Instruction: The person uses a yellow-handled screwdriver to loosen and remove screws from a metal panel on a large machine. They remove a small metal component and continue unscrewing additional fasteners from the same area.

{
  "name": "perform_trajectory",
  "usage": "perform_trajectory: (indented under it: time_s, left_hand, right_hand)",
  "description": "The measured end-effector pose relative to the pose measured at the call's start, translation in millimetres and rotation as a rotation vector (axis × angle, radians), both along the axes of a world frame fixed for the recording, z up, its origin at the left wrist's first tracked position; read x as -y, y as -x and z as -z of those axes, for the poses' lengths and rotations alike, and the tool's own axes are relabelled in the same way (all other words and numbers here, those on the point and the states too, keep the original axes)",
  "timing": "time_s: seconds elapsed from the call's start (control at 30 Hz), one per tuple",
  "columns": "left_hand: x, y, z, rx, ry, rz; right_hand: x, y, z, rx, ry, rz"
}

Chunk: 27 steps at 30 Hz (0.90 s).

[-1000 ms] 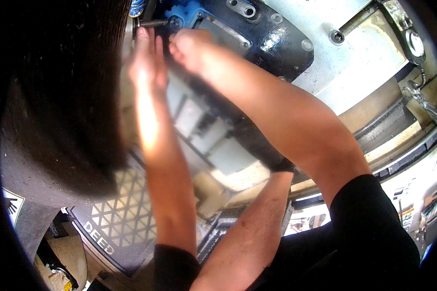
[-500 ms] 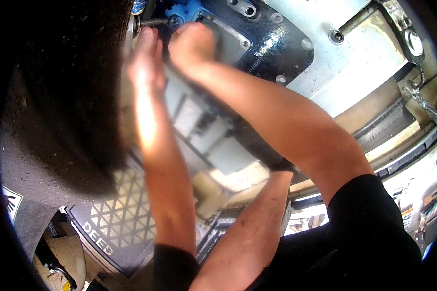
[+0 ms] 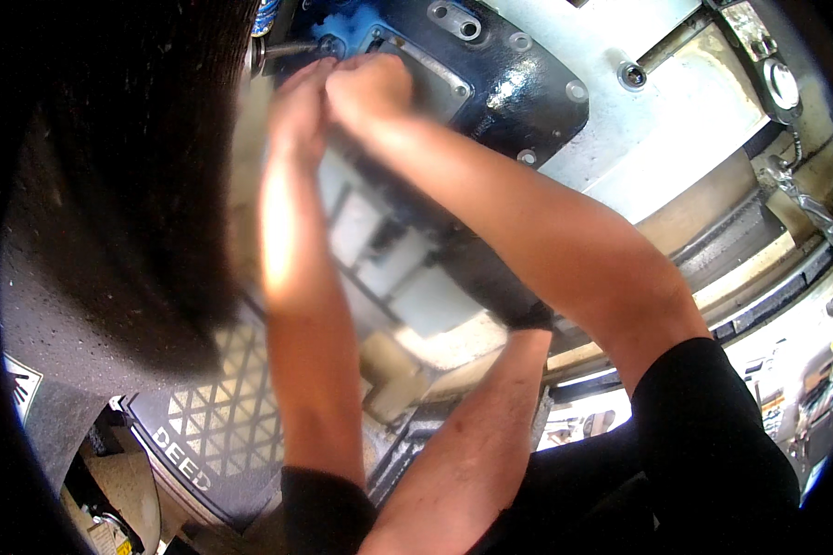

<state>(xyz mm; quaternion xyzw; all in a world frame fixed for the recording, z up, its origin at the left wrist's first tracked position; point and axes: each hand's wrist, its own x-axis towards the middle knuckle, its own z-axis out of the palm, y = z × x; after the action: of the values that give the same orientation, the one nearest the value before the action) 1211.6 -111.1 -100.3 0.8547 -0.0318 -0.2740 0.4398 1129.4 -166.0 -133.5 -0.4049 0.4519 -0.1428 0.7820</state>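
Observation:
My right hand (image 3: 370, 88) is curled closed at the near edge of a glossy dark metal plate (image 3: 514, 102). What its fingers hold, if anything, is hidden. Against it lies my left hand (image 3: 301, 104), smeared by motion, its fingertips meeting the right hand; whether they grip anything cannot be made out. Just beyond both hands, a round bolt-like fitting (image 3: 331, 44) sits in a bright blue smear (image 3: 350, 23) on the plate. A rectangular recessed panel (image 3: 430, 79) with a pale rim lies to the right of my right hand.
A large dark curved body (image 3: 130, 231) fills the left side. Below it is a patterned footwear or mat surface (image 3: 222, 398). My bare leg (image 3: 472, 425) is bent at lower centre. At right are a pale metal surface (image 3: 602, 176) with a socket-head bolt (image 3: 632, 76), and a latch (image 3: 780, 83).
My left hand has moved right, from beside the right hand to touching it, and its fingers have come in toward the right hand. My right hand stays nearly in place.

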Motion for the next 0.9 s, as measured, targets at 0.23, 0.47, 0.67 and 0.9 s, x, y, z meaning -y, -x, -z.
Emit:
perform_trajectory:
  time_s: [0.23, 0.47, 0.67, 0.9]
  left_hand:
    - [-4, -8, 3, -0.039, 0.033, 0.021]
    - [-3, -2, 3, -0.051, 0.082, -0.003]
    - [-3, -3, 4, -0.063, 0.081, 0.001]
    - [-1, -4, 3, 0.062, -0.010, 0.006]
  right_hand:
    - [-4, 1, 9, -0.028, -0.061, -0.135]
    - [-7, -2, 10, -0.041, -0.002, -0.193]
    - [-6, -4, 13, -0.086, -0.009, -0.231]
    - [1, 6, -6, 0.053, -0.291, -0.126]
